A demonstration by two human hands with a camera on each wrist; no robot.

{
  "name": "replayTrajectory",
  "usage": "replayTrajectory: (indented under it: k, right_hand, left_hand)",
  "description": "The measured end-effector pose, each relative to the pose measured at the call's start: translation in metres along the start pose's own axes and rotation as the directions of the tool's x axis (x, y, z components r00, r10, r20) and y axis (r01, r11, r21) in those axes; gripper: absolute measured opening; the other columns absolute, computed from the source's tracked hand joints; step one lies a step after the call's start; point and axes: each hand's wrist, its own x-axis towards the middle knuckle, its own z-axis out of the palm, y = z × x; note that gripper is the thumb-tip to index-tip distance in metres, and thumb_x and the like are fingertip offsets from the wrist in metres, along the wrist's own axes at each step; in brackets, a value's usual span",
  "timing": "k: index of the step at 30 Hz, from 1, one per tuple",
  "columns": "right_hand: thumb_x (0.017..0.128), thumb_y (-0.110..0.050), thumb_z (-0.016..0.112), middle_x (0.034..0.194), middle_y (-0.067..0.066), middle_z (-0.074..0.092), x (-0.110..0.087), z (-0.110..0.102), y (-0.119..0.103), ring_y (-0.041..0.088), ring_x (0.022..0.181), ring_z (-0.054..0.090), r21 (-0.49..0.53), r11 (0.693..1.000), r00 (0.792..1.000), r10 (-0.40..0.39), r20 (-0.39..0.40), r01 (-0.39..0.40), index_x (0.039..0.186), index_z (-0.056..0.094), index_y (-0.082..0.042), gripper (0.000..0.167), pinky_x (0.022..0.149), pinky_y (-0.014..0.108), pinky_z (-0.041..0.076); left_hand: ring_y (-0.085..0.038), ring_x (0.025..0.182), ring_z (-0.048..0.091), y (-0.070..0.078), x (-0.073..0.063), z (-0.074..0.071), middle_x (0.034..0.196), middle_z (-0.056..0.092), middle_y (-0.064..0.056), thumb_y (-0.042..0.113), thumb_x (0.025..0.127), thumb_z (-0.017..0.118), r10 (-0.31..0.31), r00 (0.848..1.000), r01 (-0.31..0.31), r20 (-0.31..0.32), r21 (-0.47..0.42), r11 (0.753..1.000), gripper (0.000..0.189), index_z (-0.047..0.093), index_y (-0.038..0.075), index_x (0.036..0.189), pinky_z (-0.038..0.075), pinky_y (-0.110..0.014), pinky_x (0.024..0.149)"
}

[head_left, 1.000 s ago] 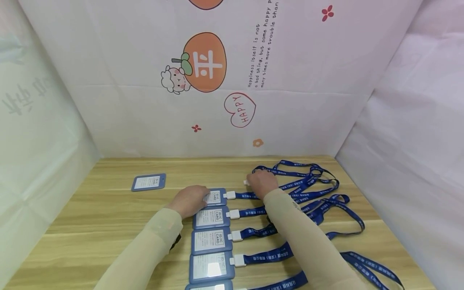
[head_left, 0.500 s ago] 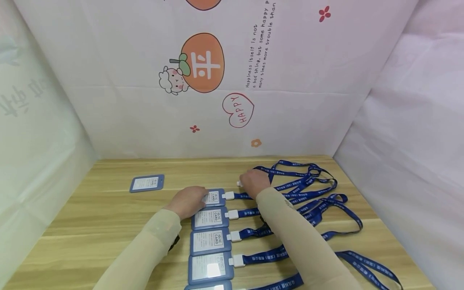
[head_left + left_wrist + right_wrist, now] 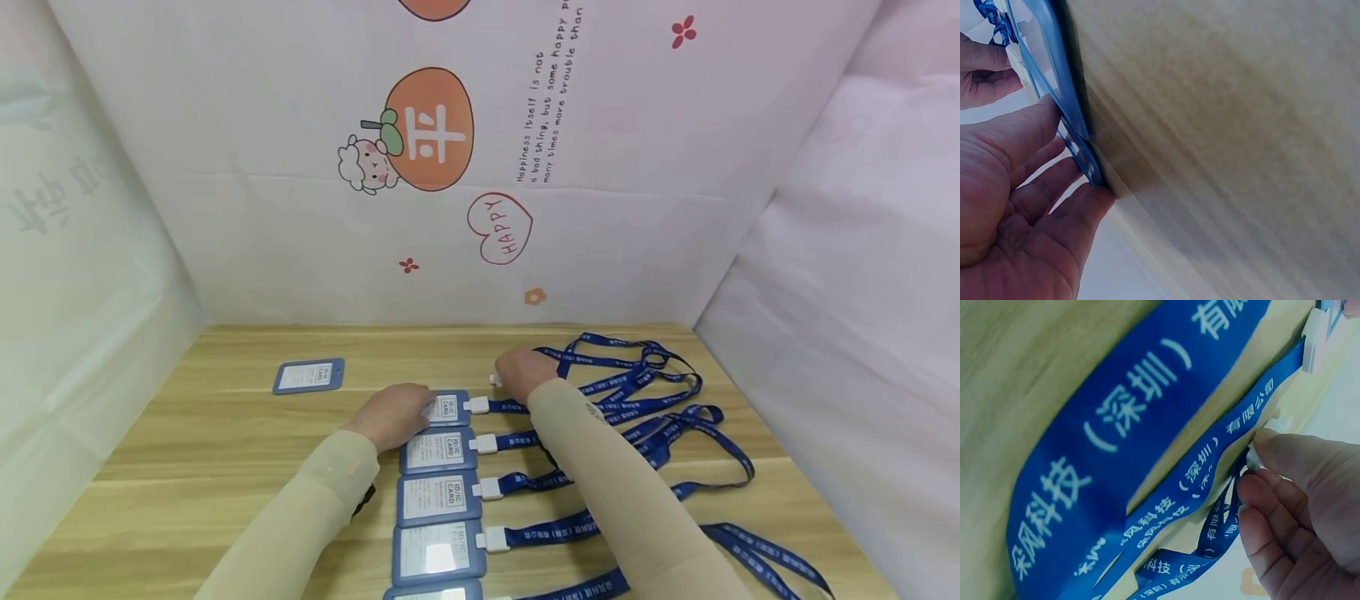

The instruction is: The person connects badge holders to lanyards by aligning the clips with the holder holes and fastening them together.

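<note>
My left hand (image 3: pixel 392 415) is at the far end of a column of blue ID card holders, gripping the left edge of the farthest card holder (image 3: pixel 448 408). In the left wrist view, the thumb of this hand (image 3: pixel 1019 200) lies on the holder (image 3: pixel 1071 75) and the fingertips reach its edge. Up and to the right, my right hand (image 3: pixel 523 373) pinches the white clip (image 3: pixel 495 380) of a blue lanyard. Thumb and fingers of the right hand (image 3: pixel 1310 512) partly hide that clip (image 3: pixel 1272 428) in the right wrist view. The lanyard strap (image 3: pixel 588 360) trails right in loops.
Other card holders (image 3: pixel 438 493) lie in the column toward me, joined by white clips (image 3: pixel 489 489) to lanyards (image 3: pixel 551 531) running right. One loose card holder (image 3: pixel 309 376) lies at the back left of the wooden table (image 3: pixel 187 467). White printed cloth (image 3: pixel 315 267) walls the back and sides.
My right hand has shifted slightly left with the white clip and its lanyard. The left hand stays at the farthest card holder. The head view sways a little.
</note>
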Motion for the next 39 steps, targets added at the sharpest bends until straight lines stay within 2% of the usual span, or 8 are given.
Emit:
replayTrajectory:
  k: [6,11,18,29,39]
  right_hand:
    - [0.107,-0.015,0.060,0.103,0.004,0.075,0.000,0.000,-0.007,0.017,0.085,0.067,-0.013,1.000,1.000,0.023,-0.009,-0.023,0.110,0.075,-0.014,0.015,0.079,0.038,0.062]
    - [0.106,-0.016,0.060,0.104,0.004,0.076,0.004,0.002,-0.012,0.018,0.086,0.069,-0.018,0.999,1.000,0.028,-0.014,-0.028,0.111,0.075,-0.014,0.015,0.080,0.039,0.063]
    - [0.103,-0.007,0.062,0.099,0.006,0.077,0.011,0.008,-0.015,0.021,0.087,0.072,0.036,0.999,0.996,-0.037,-0.081,0.040,0.100,0.076,-0.009,0.014,0.082,0.039,0.063]
    - [0.104,-0.009,0.063,0.104,0.007,0.077,0.016,0.012,-0.029,0.021,0.095,0.073,0.008,1.000,0.994,-0.022,-0.106,0.023,0.106,0.077,-0.010,0.014,0.087,0.038,0.063]
    - [0.105,-0.011,0.062,0.108,0.007,0.076,0.012,0.010,-0.032,0.021,0.099,0.072,0.053,0.999,0.993,-0.002,-0.115,0.008,0.114,0.074,-0.011,0.015,0.086,0.036,0.062]
  left_hand:
    - [-0.033,0.139,0.056,0.001,-0.001,-0.001,0.147,0.063,-0.011,0.016,0.100,0.070,-0.001,1.000,0.001,0.004,-0.011,1.000,0.044,0.063,0.009,0.143,0.044,-0.050,0.119]
    - [-0.034,0.139,0.056,0.001,-0.001,-0.001,0.147,0.063,-0.011,0.016,0.100,0.070,-0.002,1.000,0.002,0.001,-0.009,1.000,0.045,0.063,0.009,0.143,0.044,-0.050,0.119]
    - [-0.033,0.139,0.057,0.001,0.000,0.000,0.146,0.063,-0.012,0.015,0.100,0.070,0.013,1.000,-0.013,-0.013,0.014,1.000,0.043,0.064,0.008,0.142,0.044,-0.049,0.119]
    - [-0.033,0.138,0.057,0.000,-0.001,0.000,0.145,0.064,-0.012,0.015,0.099,0.071,0.014,1.000,-0.014,-0.016,0.015,1.000,0.042,0.065,0.008,0.140,0.045,-0.049,0.118]
    - [-0.032,0.139,0.057,0.002,0.000,0.001,0.146,0.063,-0.011,0.015,0.100,0.070,-0.005,1.000,0.005,-0.008,0.010,1.000,0.042,0.065,0.009,0.141,0.045,-0.049,0.118]
